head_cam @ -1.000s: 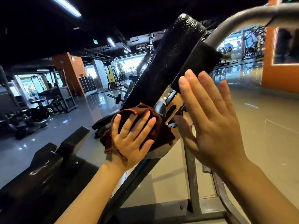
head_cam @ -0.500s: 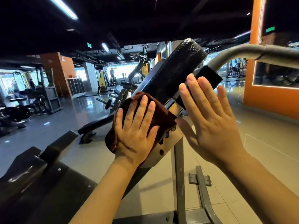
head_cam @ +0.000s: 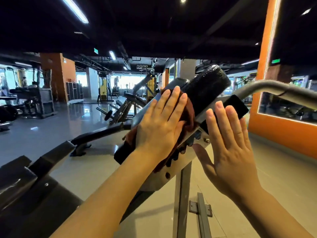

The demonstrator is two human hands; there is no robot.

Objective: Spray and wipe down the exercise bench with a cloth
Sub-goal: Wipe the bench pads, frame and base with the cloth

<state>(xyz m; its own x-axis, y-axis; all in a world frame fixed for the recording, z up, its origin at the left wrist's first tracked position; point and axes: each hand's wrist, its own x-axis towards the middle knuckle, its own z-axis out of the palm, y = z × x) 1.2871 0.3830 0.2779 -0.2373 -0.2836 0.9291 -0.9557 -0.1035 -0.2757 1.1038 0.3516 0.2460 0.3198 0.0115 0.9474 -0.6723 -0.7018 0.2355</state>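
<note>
— On the tilted black padded bench (head_cam: pixel 204 93), how far along is the wipe?
— Midway, judging by the wet sheen up top. Left hand (head_cam: pixel 159 124) presses the brown cloth (head_cam: pixel 187 114) flat-fingered against the pad; right hand (head_cam: pixel 229 143) hovers spread, holding nothing; lower pad seems left

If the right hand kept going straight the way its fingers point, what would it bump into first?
Probably the black foam grip on the grey handle bar. The right hand points its fingertips up at it; depth is unclear.

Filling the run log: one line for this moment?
phase: wiping | left hand: flat, presses brown cloth on black bench pad | right hand: open, holds nothing | spray bottle: not visible
</note>
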